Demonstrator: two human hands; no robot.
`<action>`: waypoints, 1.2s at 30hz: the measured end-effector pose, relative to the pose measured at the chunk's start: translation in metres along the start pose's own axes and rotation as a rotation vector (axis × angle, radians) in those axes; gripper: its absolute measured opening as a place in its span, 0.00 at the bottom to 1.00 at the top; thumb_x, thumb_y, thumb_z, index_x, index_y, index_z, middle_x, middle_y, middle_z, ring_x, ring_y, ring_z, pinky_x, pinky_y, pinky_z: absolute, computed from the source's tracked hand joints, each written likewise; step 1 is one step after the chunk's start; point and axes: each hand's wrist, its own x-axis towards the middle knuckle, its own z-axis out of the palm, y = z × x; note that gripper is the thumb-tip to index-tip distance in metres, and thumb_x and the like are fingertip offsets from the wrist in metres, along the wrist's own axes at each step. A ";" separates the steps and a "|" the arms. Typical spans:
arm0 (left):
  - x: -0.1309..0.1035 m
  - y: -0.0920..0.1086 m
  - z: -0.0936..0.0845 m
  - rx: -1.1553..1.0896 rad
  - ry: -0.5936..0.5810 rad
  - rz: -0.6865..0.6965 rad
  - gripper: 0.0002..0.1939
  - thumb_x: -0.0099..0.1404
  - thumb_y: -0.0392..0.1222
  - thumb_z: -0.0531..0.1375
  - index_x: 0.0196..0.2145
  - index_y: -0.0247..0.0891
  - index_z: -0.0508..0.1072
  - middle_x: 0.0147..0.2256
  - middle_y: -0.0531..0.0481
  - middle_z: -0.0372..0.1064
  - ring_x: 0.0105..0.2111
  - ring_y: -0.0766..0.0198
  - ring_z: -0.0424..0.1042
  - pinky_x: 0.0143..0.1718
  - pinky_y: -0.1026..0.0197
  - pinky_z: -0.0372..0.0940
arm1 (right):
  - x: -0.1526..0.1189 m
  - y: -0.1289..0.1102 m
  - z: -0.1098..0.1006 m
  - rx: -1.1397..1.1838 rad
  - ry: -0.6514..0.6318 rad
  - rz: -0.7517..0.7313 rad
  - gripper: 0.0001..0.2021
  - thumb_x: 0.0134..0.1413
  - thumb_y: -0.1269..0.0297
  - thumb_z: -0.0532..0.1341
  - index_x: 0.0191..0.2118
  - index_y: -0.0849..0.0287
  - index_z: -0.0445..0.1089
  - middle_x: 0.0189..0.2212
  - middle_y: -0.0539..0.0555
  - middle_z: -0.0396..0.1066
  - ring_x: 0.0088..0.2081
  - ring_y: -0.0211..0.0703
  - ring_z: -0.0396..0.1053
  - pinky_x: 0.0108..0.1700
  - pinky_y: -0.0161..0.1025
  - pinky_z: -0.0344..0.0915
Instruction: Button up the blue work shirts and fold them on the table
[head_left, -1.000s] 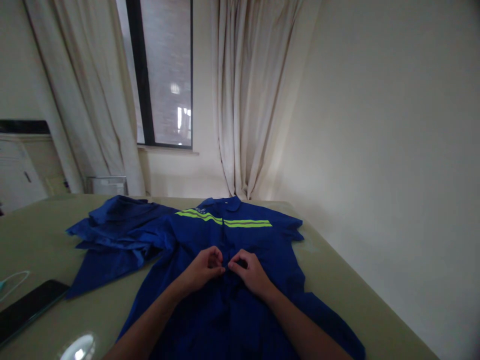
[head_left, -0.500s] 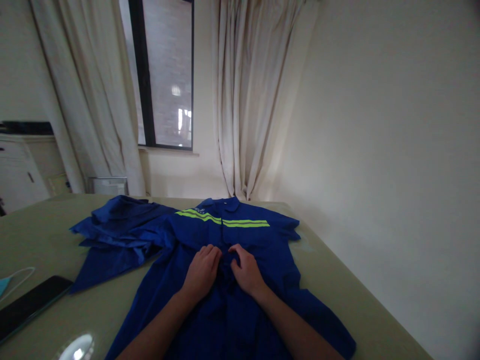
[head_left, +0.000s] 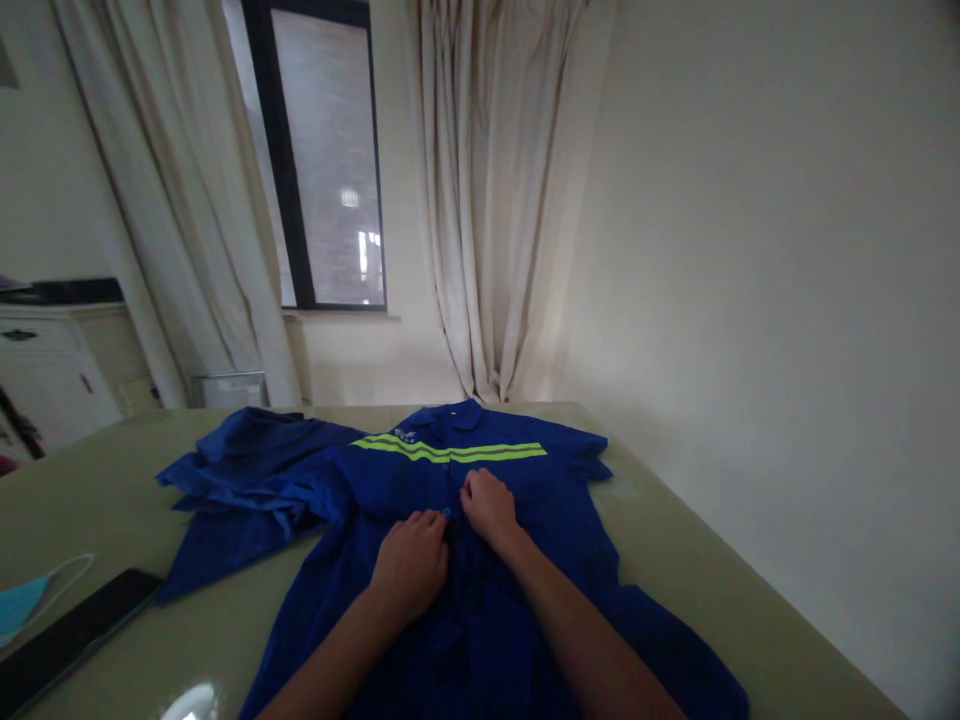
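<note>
A blue work shirt (head_left: 540,510) with a collar and a yellow-green stripe band (head_left: 499,454) across the chest lies spread on the table, collar away from me. My left hand (head_left: 412,560) is closed on the left side of the front placket, its fingertips beside a button (head_left: 447,512). Slightly farther up, my right hand (head_left: 489,505) is closed with curled fingers on the placket's right edge, below the stripe. The thumbs and the cloth inside the fingers are mostly hidden.
Bunched blue cloth (head_left: 255,470) lies left of the shirt. On the pale green table (head_left: 675,560) at near left are a dark phone (head_left: 82,635) and a light blue face mask (head_left: 21,605). Curtains (head_left: 487,200), a window (head_left: 334,160) and a white cabinet (head_left: 60,360) stand behind.
My right hand has moved up the placket toward the stripe, while my left hand sits slightly lower. A button now shows between them. The camera view has shifted a little.
</note>
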 end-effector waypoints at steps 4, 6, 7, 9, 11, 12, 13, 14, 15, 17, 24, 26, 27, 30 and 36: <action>0.028 -0.007 -0.008 -0.003 -0.014 -0.099 0.11 0.70 0.36 0.52 0.42 0.39 0.75 0.43 0.43 0.75 0.45 0.53 0.75 0.44 0.54 0.66 | 0.007 0.023 0.013 0.446 -0.005 -0.017 0.06 0.54 0.68 0.64 0.39 0.55 0.72 0.28 0.48 0.74 0.32 0.41 0.72 0.35 0.35 0.60; 0.044 -0.010 -0.005 -0.068 -0.007 -0.131 0.08 0.69 0.35 0.55 0.42 0.40 0.74 0.45 0.44 0.73 0.47 0.53 0.73 0.44 0.56 0.65 | 0.010 0.031 0.016 0.674 0.037 -0.017 0.08 0.53 0.66 0.63 0.40 0.55 0.71 0.26 0.47 0.72 0.29 0.41 0.71 0.33 0.35 0.61; 0.051 -0.011 -0.001 -0.110 -0.006 -0.143 0.08 0.68 0.35 0.56 0.42 0.41 0.74 0.45 0.45 0.73 0.48 0.54 0.73 0.44 0.57 0.65 | 0.012 0.034 0.018 0.779 0.078 -0.012 0.07 0.54 0.63 0.63 0.40 0.56 0.70 0.26 0.48 0.72 0.29 0.41 0.70 0.33 0.35 0.62; 0.061 -0.015 0.006 -0.186 -0.009 -0.154 0.07 0.70 0.36 0.55 0.42 0.41 0.73 0.44 0.47 0.73 0.46 0.58 0.73 0.45 0.59 0.64 | 0.015 0.038 0.020 0.946 0.171 -0.001 0.09 0.54 0.58 0.63 0.37 0.57 0.69 0.29 0.50 0.72 0.31 0.43 0.71 0.35 0.37 0.64; 0.066 -0.020 0.014 -0.241 0.009 -0.145 0.08 0.72 0.39 0.53 0.41 0.42 0.73 0.42 0.48 0.73 0.45 0.60 0.73 0.45 0.61 0.64 | 0.016 0.040 0.020 1.047 0.240 0.007 0.12 0.53 0.54 0.64 0.36 0.57 0.68 0.30 0.51 0.71 0.33 0.43 0.70 0.37 0.38 0.66; 0.067 -0.022 0.018 -0.281 0.036 -0.137 0.09 0.73 0.40 0.52 0.40 0.42 0.72 0.42 0.49 0.72 0.45 0.61 0.73 0.45 0.61 0.64 | 0.017 0.040 0.020 1.078 0.253 0.012 0.12 0.53 0.53 0.64 0.36 0.57 0.68 0.29 0.50 0.70 0.32 0.43 0.70 0.37 0.38 0.66; 0.067 -0.024 0.021 -0.329 0.079 -0.125 0.11 0.74 0.41 0.50 0.38 0.42 0.72 0.42 0.49 0.72 0.44 0.61 0.73 0.45 0.61 0.64 | 0.016 0.039 0.019 1.097 0.255 0.016 0.13 0.53 0.53 0.64 0.36 0.57 0.67 0.29 0.50 0.70 0.32 0.42 0.69 0.37 0.37 0.66; 0.066 -0.026 0.024 -0.381 0.135 -0.111 0.12 0.75 0.42 0.49 0.38 0.41 0.71 0.41 0.48 0.72 0.44 0.60 0.73 0.45 0.60 0.64 | 0.016 0.039 0.018 1.106 0.254 0.015 0.13 0.53 0.53 0.64 0.36 0.56 0.67 0.29 0.49 0.69 0.32 0.42 0.69 0.37 0.37 0.66; 0.065 -0.028 0.026 -0.432 0.196 -0.099 0.12 0.75 0.42 0.48 0.37 0.42 0.70 0.41 0.48 0.72 0.44 0.59 0.73 0.46 0.59 0.64 | 0.015 0.038 0.017 1.105 0.254 0.008 0.13 0.52 0.54 0.65 0.37 0.56 0.67 0.29 0.49 0.69 0.32 0.41 0.69 0.37 0.37 0.66; 0.064 -0.030 0.029 -0.503 0.280 -0.090 0.12 0.75 0.43 0.47 0.39 0.42 0.68 0.39 0.48 0.73 0.42 0.57 0.73 0.46 0.57 0.64 | 0.013 0.036 0.015 1.081 0.251 -0.003 0.13 0.50 0.55 0.66 0.37 0.56 0.68 0.30 0.49 0.69 0.33 0.41 0.69 0.37 0.36 0.67; 0.065 -0.027 0.028 -0.600 0.236 -0.059 0.09 0.73 0.41 0.51 0.38 0.43 0.70 0.35 0.51 0.75 0.37 0.59 0.74 0.38 0.61 0.62 | 0.012 0.029 0.015 1.011 0.061 0.038 0.11 0.55 0.59 0.62 0.39 0.58 0.78 0.37 0.55 0.78 0.40 0.48 0.75 0.43 0.41 0.70; 0.065 -0.026 0.027 -0.614 0.218 -0.045 0.07 0.69 0.37 0.54 0.37 0.42 0.72 0.35 0.51 0.75 0.37 0.60 0.74 0.38 0.62 0.62 | 0.012 0.026 0.015 0.984 -0.012 0.046 0.12 0.56 0.59 0.62 0.40 0.58 0.79 0.36 0.55 0.80 0.40 0.48 0.76 0.44 0.41 0.70; 0.065 -0.026 0.026 -0.616 0.212 -0.047 0.07 0.67 0.35 0.56 0.37 0.42 0.73 0.34 0.51 0.75 0.36 0.60 0.73 0.37 0.62 0.62 | 0.011 0.023 0.014 0.959 -0.032 0.044 0.12 0.56 0.59 0.63 0.40 0.58 0.79 0.36 0.54 0.80 0.40 0.48 0.76 0.44 0.42 0.70; 0.064 -0.026 0.025 -0.678 0.201 -0.062 0.12 0.61 0.28 0.57 0.38 0.41 0.74 0.36 0.51 0.76 0.37 0.61 0.74 0.39 0.62 0.63 | 0.007 0.013 0.009 0.753 -0.039 0.012 0.13 0.52 0.55 0.68 0.38 0.58 0.80 0.37 0.55 0.80 0.42 0.49 0.76 0.46 0.41 0.69; 0.063 -0.028 0.024 -0.758 0.226 -0.009 0.28 0.52 0.20 0.52 0.45 0.42 0.76 0.40 0.51 0.77 0.41 0.62 0.75 0.45 0.61 0.65 | -0.006 -0.008 -0.008 0.226 -0.075 0.001 0.18 0.55 0.48 0.66 0.43 0.57 0.79 0.42 0.60 0.78 0.45 0.52 0.76 0.44 0.40 0.66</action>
